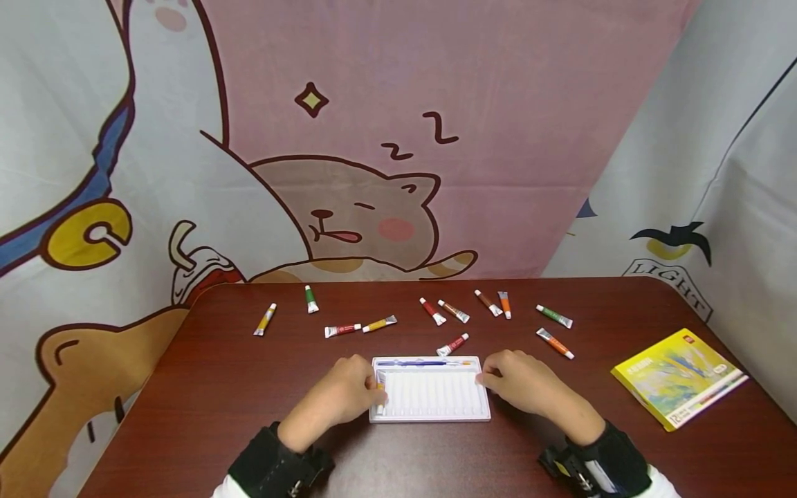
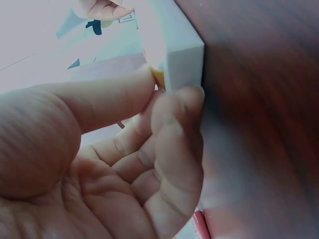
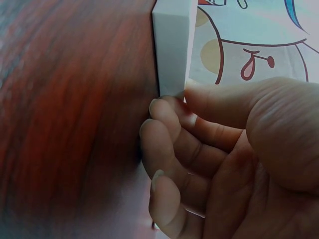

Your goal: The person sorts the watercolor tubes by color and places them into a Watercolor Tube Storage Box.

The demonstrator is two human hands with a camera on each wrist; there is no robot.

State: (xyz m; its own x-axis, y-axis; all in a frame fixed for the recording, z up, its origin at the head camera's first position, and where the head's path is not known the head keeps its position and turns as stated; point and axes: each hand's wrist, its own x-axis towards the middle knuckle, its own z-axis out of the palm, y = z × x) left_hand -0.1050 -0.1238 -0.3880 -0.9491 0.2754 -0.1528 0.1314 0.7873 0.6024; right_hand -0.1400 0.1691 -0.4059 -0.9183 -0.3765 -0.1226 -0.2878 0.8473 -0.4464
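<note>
A white plastic paint tray [image 1: 436,419] with narrow slots lies flat on the table. A blue-handled paintbrush [image 1: 411,363] sits in its back groove, and one paint tube [image 1: 380,401] with a bit of yellow lies in the leftmost slot. My left hand [image 1: 351,389] grips the tray's left side, thumb over the rim by the yellow part [image 2: 158,76] and curled fingers against the outer wall [image 2: 184,67]. At the opposite side, my right hand [image 1: 523,380] pinches the tray's right edge [image 3: 172,55] between thumb and fingers. The left thumb partly hides the tube.
Behind the tray, several loose paint tubes are scattered, among them a red tube [image 1: 453,344], a green tube [image 1: 554,316], an orange tube [image 1: 555,343] and a yellow tube [image 1: 265,319]. A yellow box [image 1: 679,377] lies at the right. A printed curtain [image 1: 498,138] hangs behind the table.
</note>
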